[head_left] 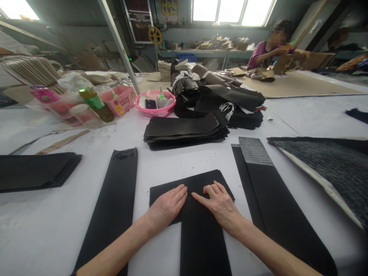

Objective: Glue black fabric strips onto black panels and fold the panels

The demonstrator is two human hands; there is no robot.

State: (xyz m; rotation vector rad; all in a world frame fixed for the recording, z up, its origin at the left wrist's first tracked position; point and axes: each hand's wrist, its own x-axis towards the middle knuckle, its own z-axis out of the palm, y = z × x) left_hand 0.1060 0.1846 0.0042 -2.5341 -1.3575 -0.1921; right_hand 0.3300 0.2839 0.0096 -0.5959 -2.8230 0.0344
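Observation:
My left hand (pixel 168 207) and my right hand (pixel 218 203) lie flat, fingers stretched out, side by side on a black sheet (pixel 198 230) in front of me on the white table (pixel 178 157). The sheet's top part is folded into a wider flap under both palms, and a narrower strip runs down toward me. Neither hand holds anything. A long black strip (pixel 115 207) lies to the left. Another black strip (pixel 270 203) with a grey textured end lies to the right.
A stack of black sheets (pixel 184 132) sits ahead, with a heap of dark material (pixel 221 99) behind it. A second black stack (pixel 34 170) is at left. A pink basin (pixel 155 105), a pink basket (pixel 119 99) and a green bottle (pixel 96 104) stand beyond. Another person (pixel 270 48) works far right.

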